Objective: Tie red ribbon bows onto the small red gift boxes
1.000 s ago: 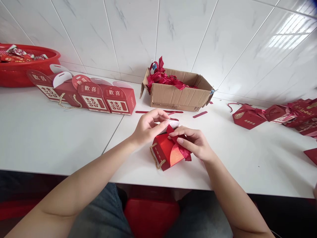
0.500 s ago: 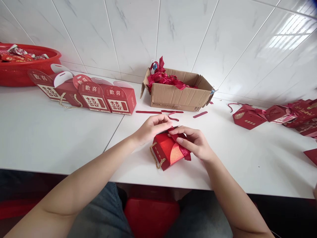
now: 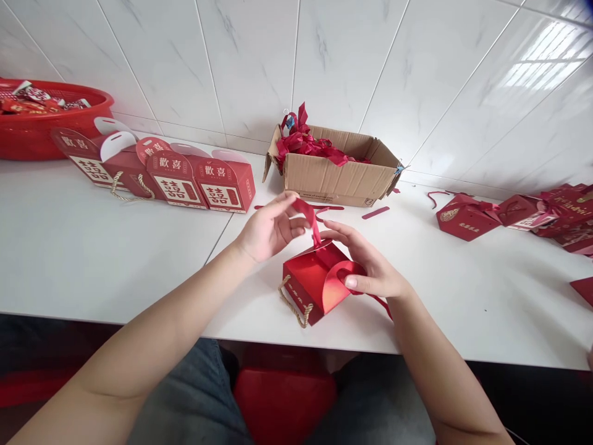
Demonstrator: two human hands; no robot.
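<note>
A red gift box (image 3: 308, 275) with a gold rope handle (image 3: 296, 303) stands near the table's front edge. My left hand (image 3: 275, 228) pinches a red ribbon (image 3: 306, 212) between thumb and fingertips, raised behind the box; the ribbon runs down to the box's top. My right hand (image 3: 370, 262) rests at the box's right side, its fingers apart, the index finger along the back edge and the thumb by the rounded flap (image 3: 334, 290). A ribbon tail (image 3: 382, 304) sticks out to the right beneath this hand.
Behind stands a cardboard box (image 3: 333, 178) of red ribbons. Several red boxes (image 3: 217, 185) and a red basket (image 3: 55, 130) of wrapped pieces are at the left. More red boxes (image 3: 467, 216) stand at the right. Ribbon strips (image 3: 375, 212) lie before the cardboard box.
My left hand has lifted and pulled the ribbon up and to the left. My right hand has loosened and spread beside the box, and a ribbon tail now shows at the right.
</note>
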